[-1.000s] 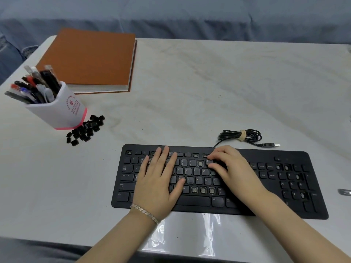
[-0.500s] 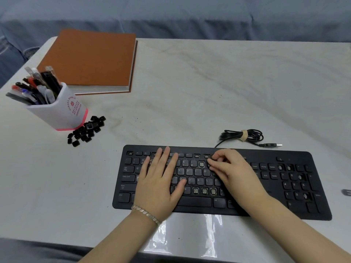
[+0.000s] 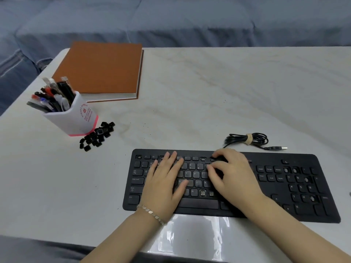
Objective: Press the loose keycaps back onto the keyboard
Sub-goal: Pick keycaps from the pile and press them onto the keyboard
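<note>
Curls the right hand (image 3: pixel 233 179) tighter than a second ago, fingertips (image 3: pixel 215 155) drawn up from the number row to the far row of the keyboard (image 3: pixel 284 188); keeps the left hand (image 3: pixel 163 185) where it lay, flat, fingers straight and spread over the keys, steadying the board. Cannot tell whether a keycap sits under the right fingertips: bent fingers, something dark beneath them, nothing more to read. Looks like the seating step, judged from that posture: bearing down on one key at the far edge, just ahead of the right knuckles. Calls next for a firm, straight-down push until the cap sits level with its neighbours, then a reach across, past the left hand and well beyond its little-finger side, to the loose keycaps (image 3: pixel 96 136) for another. Leaves most of the job undone, by the look of it

Counts two hands; one keyboard; one heap of loose keycaps, well over a dozen, too bunched to number exactly; at least six bare sockets (image 3: pixel 202 192) in view, two just beside the left thumb tip, four out past the right wrist on the number pad, with more possibly hidden under the palms. Counts besides one pen holder (image 3: pixel 76 118) just beside the heap, one orange notebook (image 3: pixel 102 71) beyond it, one bundled cable (image 3: pixel 247 139) just ahead of the right fingertips, one bracelet (image 3: pixel 150 212) on the left wrist
</note>
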Tool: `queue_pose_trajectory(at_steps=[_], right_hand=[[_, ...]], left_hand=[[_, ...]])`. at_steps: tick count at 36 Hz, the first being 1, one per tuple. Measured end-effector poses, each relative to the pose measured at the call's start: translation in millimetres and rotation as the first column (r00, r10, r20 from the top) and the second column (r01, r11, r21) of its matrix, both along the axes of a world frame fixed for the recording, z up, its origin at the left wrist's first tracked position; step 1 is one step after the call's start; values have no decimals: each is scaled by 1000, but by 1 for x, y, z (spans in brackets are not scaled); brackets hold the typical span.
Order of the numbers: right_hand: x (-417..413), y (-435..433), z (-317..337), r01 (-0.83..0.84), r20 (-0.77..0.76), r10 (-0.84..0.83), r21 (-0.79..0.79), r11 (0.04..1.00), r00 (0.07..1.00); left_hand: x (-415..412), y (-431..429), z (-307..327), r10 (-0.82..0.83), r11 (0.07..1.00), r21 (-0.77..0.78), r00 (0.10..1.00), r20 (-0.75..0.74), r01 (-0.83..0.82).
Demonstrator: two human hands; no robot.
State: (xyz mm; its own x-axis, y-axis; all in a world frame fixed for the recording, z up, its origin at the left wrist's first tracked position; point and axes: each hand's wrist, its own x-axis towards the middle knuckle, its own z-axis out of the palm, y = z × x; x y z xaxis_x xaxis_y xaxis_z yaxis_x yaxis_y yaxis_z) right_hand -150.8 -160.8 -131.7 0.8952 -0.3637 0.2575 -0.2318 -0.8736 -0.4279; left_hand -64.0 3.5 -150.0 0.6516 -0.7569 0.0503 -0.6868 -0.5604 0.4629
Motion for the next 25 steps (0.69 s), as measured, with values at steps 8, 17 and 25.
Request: queue_pose_trajectory(at_steps=[8,17,25], right_hand=[[52,16,-5,-85,-123,107,167,982,987],[57,25,-11,-32,-116,52,174,984,992],[57,27,-10,-26,-144,52,177,984,988]], left_hand=[[68,54,10,418,877,-227,906,-73,-423],[154,104,-1,714,700,-12,700,-7,-714],[147,101,-9,613,762,-147,776,-150,-631]])
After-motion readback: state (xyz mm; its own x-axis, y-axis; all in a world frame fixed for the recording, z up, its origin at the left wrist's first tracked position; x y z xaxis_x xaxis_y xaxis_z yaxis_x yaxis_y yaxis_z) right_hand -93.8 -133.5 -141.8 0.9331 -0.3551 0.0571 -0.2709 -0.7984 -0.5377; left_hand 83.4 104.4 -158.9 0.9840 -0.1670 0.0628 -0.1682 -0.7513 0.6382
